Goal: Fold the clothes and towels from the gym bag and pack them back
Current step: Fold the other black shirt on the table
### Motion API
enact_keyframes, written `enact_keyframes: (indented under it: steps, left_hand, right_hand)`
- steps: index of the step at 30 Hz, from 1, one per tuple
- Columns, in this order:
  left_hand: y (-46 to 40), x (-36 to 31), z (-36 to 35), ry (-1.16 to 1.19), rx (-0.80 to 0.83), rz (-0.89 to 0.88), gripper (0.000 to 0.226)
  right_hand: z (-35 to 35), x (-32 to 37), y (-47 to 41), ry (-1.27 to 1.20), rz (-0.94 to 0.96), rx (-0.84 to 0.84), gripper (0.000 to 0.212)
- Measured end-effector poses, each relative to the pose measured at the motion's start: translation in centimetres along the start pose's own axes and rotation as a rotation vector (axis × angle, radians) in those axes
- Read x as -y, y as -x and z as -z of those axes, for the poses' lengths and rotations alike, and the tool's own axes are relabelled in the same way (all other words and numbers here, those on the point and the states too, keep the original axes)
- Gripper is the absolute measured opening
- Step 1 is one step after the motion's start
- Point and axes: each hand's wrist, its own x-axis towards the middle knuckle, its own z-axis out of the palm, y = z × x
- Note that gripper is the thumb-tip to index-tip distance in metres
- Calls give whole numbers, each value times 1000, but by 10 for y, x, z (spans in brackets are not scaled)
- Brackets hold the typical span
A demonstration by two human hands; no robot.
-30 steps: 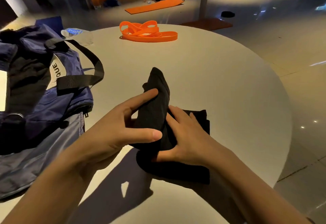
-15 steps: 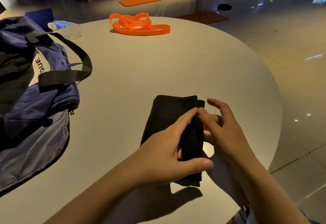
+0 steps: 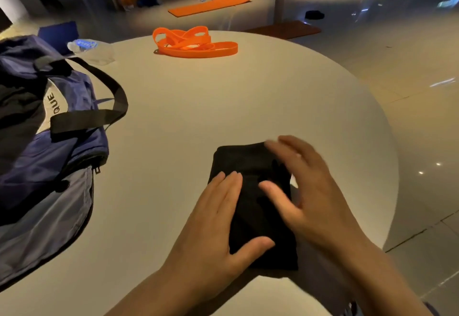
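Round white desk (image 3: 248, 97) carries a folded black cloth (image 3: 250, 206) at its near right. Left hand (image 3: 213, 228) presses it flat, fingers straight; blurred right hand (image 3: 310, 191) hovers spread above. Gym bag (image 3: 49, 146) lies left.

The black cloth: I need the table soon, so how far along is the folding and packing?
Done: the black cloth lies as a compact folded rectangle on the table. In hand: the left hand lies flat on it, the blurred right hand open above it. Left: it is not yet in the gym bag.
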Motion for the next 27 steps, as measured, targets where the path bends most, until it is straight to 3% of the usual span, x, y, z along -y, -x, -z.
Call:
enact_keyframes:
  steps: [2, 5, 9, 16, 18, 24, 27]
  left_hand:
    - [-14, -5, -6, 87, -48, 18, 103]
    - [-49, -13, -20, 141, -75, -44, 111]
    - [-114, -28, -42, 6, -70, -204, 101]
    - [-187, -35, -69, -214, -219, -273, 62]
    - [-190, -33, -69, -226, -207, -265, 63]
    - [-170, -17, -58, -242, 40, -231, 75]
    - [-152, -8, -48, -226, 12, -226, 71]
  right_hand:
    - [4, -4, 6, 66, 57, 195, 59]
    - [14, -37, 14, 158, -84, 363, 71]
    - [31, -87, 2, 209, -207, 264, 72]
    - [48, -147, -56, 372, -321, 220, 79]
    - [48, -149, -64, 373, -326, 222, 75]
    - [49, -134, -66, 469, -380, 213, 63]
    - [55, -106, -64, 636, -303, 145, 51]
